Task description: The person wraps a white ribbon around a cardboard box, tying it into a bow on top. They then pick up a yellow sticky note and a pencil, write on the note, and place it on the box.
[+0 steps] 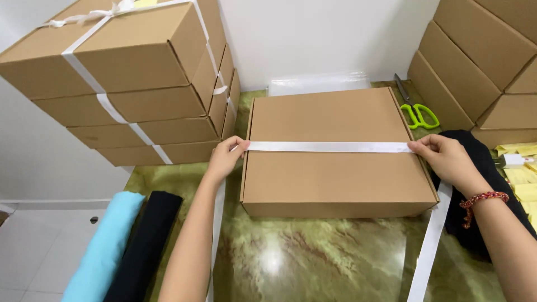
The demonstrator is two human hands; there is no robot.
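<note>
A shiny green marble table (pixel 313 263) holds a tall stack of brown cardboard boxes tied with white ribbon (pixel 131 84) at the back left. In the middle lies a flat brown cardboard box (pixel 335 179). A long white ribbon (pixel 330 146) stretches across its top. The left hand (pixel 226 158) pinches one end in its grip, and the right hand (pixel 447 159) pinches the other. Green-handled scissors (pixel 417 112) lie behind.

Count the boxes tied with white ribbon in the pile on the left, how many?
4: all stacked at the table's left: top box, second box, third box, bottom box. More may hide behind them.
</note>
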